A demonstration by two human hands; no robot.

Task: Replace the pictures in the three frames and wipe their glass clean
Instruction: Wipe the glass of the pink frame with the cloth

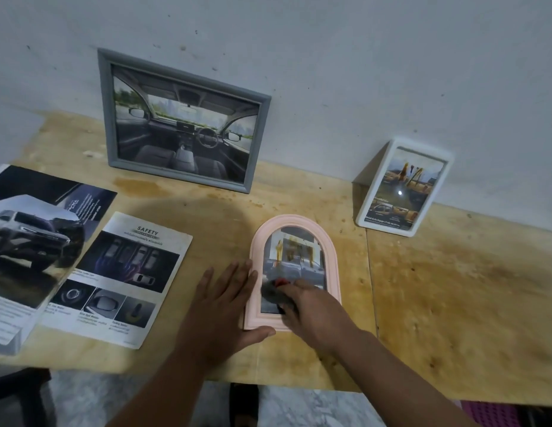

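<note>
The left hand (225,298), fingers flat and extended, is bracing the pink arched plastic frame (294,269) lying on the plywood table (453,303). The right hand (317,309) is gripping a dark grey cloth (273,292) against its glass. Farther back, the grey rectangular frame (183,118) and the white rounded frame (402,188) are leaning against the wall (361,57).

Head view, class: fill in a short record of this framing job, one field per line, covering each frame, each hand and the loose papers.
pink arched frame: flat on the wooden table
grey frame: leaning on the wall, car-interior picture
white frame: leaning on the wall
left hand: flat, fingers against the pink frame's edge
right hand: holds a dark cloth on the glass
brochure pages: left on the table
</note>
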